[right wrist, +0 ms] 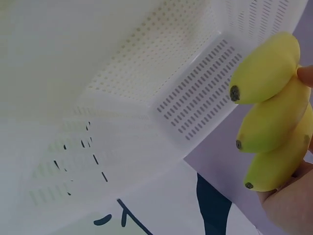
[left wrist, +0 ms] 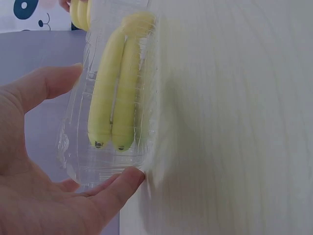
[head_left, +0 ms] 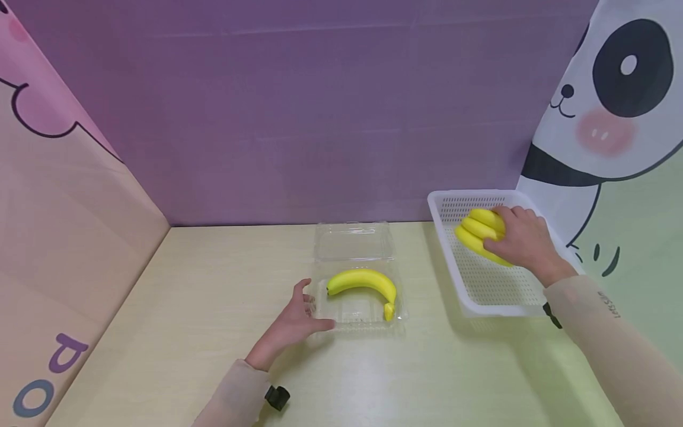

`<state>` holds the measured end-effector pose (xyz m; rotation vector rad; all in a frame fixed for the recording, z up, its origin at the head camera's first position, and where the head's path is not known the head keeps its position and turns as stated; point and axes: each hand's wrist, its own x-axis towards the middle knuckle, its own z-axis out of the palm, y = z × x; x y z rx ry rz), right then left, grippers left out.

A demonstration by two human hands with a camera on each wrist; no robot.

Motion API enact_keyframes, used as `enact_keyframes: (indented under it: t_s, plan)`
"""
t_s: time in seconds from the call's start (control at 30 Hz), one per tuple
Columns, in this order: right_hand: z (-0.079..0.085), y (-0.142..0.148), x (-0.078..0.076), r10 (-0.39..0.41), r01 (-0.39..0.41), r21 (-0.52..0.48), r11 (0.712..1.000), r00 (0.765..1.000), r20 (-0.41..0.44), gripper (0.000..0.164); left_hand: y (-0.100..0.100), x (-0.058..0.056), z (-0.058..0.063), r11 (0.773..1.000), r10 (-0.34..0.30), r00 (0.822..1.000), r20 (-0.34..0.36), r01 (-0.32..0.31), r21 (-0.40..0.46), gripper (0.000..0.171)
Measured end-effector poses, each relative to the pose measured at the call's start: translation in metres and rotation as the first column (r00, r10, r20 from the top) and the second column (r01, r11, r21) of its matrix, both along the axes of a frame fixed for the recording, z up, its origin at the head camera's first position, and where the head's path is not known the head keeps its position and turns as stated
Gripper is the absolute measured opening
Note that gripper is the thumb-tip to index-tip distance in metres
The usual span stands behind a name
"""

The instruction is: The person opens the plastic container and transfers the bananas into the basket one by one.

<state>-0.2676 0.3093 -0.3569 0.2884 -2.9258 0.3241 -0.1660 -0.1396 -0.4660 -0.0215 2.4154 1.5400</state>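
My right hand (head_left: 525,240) holds a small bunch of yellow bananas (head_left: 478,231) over the white perforated basket (head_left: 453,284). Three blunt, dark-tipped ends of the bunch (right wrist: 276,117) show in the right wrist view. To the left, my left hand (head_left: 296,317) stands around the left end of an open clear plastic clamshell box (head_left: 354,243), fingers and thumb spread. One curved yellow banana (head_left: 365,279) lies in the box, its stem toward the front right. Through the plastic wall, the left wrist view shows two long yellow shapes (left wrist: 115,93) side by side.
The box and basket stand on a pale wood-look table (head_left: 213,284). Behind them rises a purple backdrop (head_left: 299,130). A printed panda panel (head_left: 613,136) borders the right side, close to the basket; a beige and pink panel (head_left: 69,196) borders the left.
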Motion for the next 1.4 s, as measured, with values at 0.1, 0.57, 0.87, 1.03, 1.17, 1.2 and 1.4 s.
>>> enact_keyframes:
  t_s: [0.1, 0.57, 0.87, 1.03, 1.17, 1.2, 1.4]
  plan:
    - [-0.003, 0.003, -0.001, -0.015, 0.015, 0.005, 1.0, 1.0, 0.017, 0.063, 0.001, 0.0, 0.0, 1.0, 0.001, 1.0, -0.005, -0.001, -0.008, 0.112]
    - [-0.017, 0.017, -0.003, -0.038, 0.036, 0.024, 0.999, 0.996, 0.083, 0.068, 0.0, 0.0, -0.001, 1.0, 0.001, 1.0, 0.0, -0.001, -0.01, 0.112]
    - [-0.023, 0.022, -0.003, -0.065, 0.062, 0.027, 0.998, 0.99, 0.122, 0.071, 0.002, 0.002, 0.001, 1.0, 0.008, 1.0, -0.009, -0.008, -0.017, 0.112]
    - [-0.027, 0.025, -0.004, -0.085, 0.081, 0.031, 0.996, 0.984, 0.159, 0.073, 0.002, 0.001, 0.001, 1.0, 0.008, 1.0, -0.007, -0.008, -0.02, 0.112]
    - [-0.031, 0.027, -0.004, -0.099, 0.093, 0.041, 0.995, 0.978, 0.186, 0.073, 0.001, 0.001, 0.001, 1.0, 0.008, 1.0, -0.007, -0.008, -0.018, 0.112]
    - [-0.031, 0.028, -0.004, -0.103, 0.097, 0.044, 0.994, 0.975, 0.195, 0.073, 0.001, 0.001, 0.001, 1.0, 0.009, 1.0, -0.006, -0.009, -0.018, 0.112]
    - [-0.034, 0.031, -0.002, -0.13, 0.119, 0.063, 0.991, 0.962, 0.238, 0.073, 0.001, 0.001, 0.001, 1.0, 0.011, 1.0, -0.005, -0.011, -0.019, 0.112]
